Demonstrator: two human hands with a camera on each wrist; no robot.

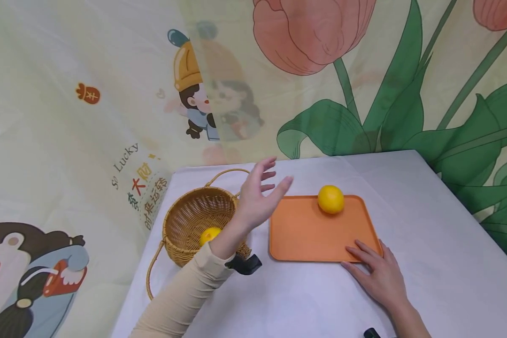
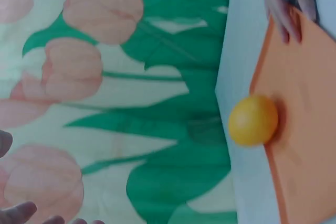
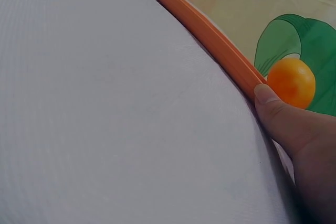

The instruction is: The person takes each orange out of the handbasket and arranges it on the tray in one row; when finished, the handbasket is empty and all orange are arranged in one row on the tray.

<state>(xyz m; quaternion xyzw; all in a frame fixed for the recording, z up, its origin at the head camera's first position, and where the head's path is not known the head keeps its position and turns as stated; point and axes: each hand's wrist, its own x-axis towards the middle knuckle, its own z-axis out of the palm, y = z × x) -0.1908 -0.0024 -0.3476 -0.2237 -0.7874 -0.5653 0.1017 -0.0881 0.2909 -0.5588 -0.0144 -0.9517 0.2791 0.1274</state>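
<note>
My left hand (image 1: pixel 257 197) is raised, fingers spread with nothing in them, between the wicker basket (image 1: pixel 181 211) and the orange tray (image 1: pixel 308 234). In the left wrist view only some of its fingertips (image 2: pixel 18 213) show. My right hand (image 1: pixel 382 277) rests on the tray's near right corner, fingers lying over the surface. Its thumb (image 3: pixel 278 111) touches the outer side of the rim in the right wrist view. A round yellow-orange fruit (image 1: pixel 331 199), like an orange, sits at the tray's far edge. A yellow fruit (image 1: pixel 210 235) lies in the basket, partly hidden by my left forearm.
The basket has thin looped handles (image 1: pixel 152 277) reaching out onto the white-covered table (image 1: pixel 300 300). Behind the table hangs a printed cloth (image 1: pixel 312 117) with tulips and cartoon figures. A black strap (image 1: pixel 245 264) is at my left wrist.
</note>
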